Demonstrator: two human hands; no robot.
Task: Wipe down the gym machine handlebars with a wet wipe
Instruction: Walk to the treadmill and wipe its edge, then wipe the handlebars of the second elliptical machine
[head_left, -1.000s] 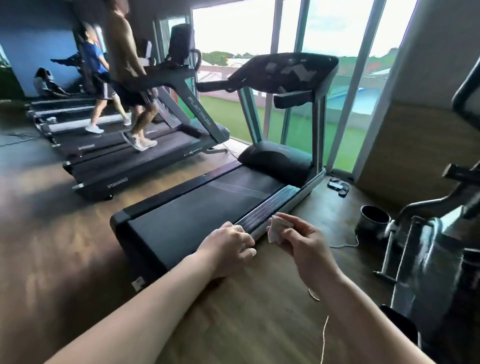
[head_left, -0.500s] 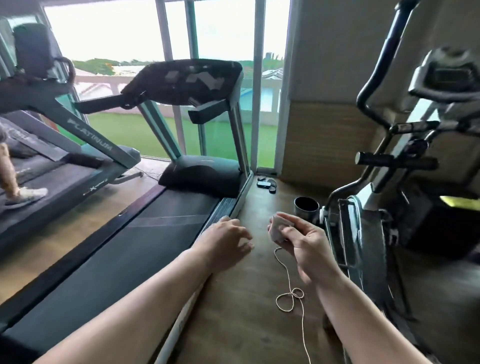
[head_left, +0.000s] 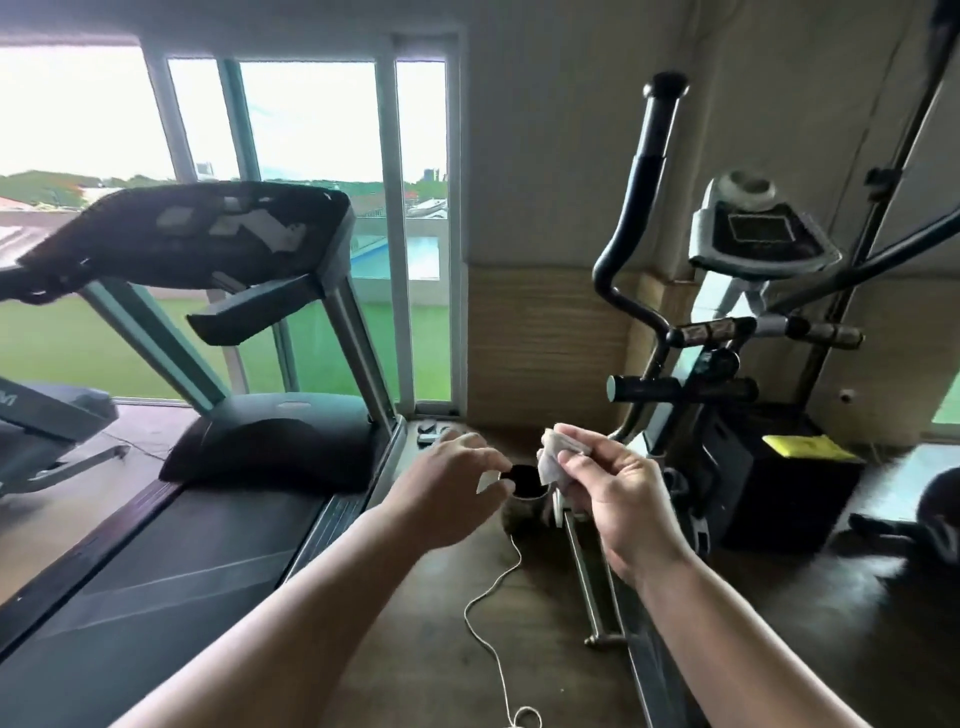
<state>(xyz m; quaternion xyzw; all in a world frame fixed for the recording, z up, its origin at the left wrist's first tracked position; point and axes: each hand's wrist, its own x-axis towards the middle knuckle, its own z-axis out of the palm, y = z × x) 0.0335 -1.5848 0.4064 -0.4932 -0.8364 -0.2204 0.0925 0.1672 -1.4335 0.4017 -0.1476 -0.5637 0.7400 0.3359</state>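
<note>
My right hand (head_left: 618, 493) is shut on a crumpled white wet wipe (head_left: 555, 457), pinched between thumb and fingers at chest height. My left hand (head_left: 447, 488) hovers just left of it with curled fingers; a small pale patch shows at its thumb, and I cannot tell if it holds anything. Beyond the hands, to the right, stands an elliptical machine. Its long curved black handlebar (head_left: 641, 208) rises up. A short horizontal grip (head_left: 680, 388) and a padded crossbar (head_left: 763, 328) sit below the console (head_left: 758, 234). Neither hand touches the machine.
A black treadmill (head_left: 208, 545) fills the left, with its console (head_left: 197, 234) before tall windows. A metal cup (head_left: 527, 499) stands on the wooden floor below the hands. A white cord (head_left: 493, 597) trails toward me. A black box with a yellow label (head_left: 779, 493) sits behind the elliptical.
The view has swung right and up, off the treadmills and other people and onto the elliptical. Both hands have risen, and the wipe stays in my right hand.
</note>
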